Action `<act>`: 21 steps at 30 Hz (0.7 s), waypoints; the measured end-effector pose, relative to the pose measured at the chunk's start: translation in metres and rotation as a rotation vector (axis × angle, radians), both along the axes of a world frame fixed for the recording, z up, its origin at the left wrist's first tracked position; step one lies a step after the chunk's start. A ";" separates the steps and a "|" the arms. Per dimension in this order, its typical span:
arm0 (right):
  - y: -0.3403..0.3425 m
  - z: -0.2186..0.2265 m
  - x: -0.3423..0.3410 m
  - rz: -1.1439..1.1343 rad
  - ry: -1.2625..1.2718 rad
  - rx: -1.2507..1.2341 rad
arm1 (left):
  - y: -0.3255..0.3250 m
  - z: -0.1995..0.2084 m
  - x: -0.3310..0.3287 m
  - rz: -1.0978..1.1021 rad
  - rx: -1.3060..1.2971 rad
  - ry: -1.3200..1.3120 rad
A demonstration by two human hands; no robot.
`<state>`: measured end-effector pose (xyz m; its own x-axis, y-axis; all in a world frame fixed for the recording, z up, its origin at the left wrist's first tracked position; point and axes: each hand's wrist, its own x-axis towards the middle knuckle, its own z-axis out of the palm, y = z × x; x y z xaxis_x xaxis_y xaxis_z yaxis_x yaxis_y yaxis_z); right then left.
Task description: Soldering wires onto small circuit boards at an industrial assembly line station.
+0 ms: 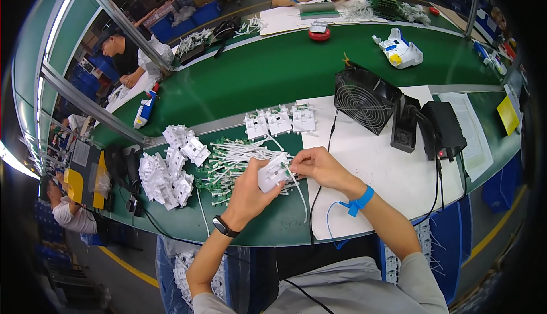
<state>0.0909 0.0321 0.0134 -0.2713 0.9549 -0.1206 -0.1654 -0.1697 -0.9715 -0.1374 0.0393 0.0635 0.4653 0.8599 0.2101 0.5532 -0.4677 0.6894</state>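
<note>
My left hand [248,191] grips a small white plastic housing [272,175] between thumb and fingers. At the housing's right edge my right hand [322,169] pinches the end of a white cable [302,196], with a bit of green beside the fingertips. The rest of that cable hangs in a curve toward the table's near edge. Behind and under my left hand lies a pile of white cables with green ends [228,160]. Left of it white housings [161,180] are heaped. Three more housings [279,120] stand in a row just beyond my hands.
A black fan [365,99] and a black box [443,129] with cords stand on white sheeting [364,211] at right. Beyond runs a green conveyor belt [250,69] carrying white parts [399,49]. Co-workers sit across it. Blue bins [433,257] flank me below the table.
</note>
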 end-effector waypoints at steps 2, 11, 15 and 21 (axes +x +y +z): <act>0.001 -0.002 0.000 0.003 0.004 0.042 | 0.000 0.000 -0.001 -0.004 0.006 0.001; 0.002 -0.004 0.003 0.065 0.001 0.041 | 0.000 0.001 -0.004 -0.047 0.009 0.019; 0.001 0.000 0.004 0.079 -0.015 0.037 | 0.000 0.001 -0.006 -0.067 0.005 0.014; 0.001 0.003 0.005 0.086 -0.019 0.034 | 0.001 0.003 -0.007 -0.083 -0.012 0.009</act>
<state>0.0963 0.0331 0.0160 -0.3504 0.9318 -0.0945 -0.1327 -0.1493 -0.9798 -0.1442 0.0403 0.0663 0.5368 0.8209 0.1952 0.5194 -0.5037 0.6903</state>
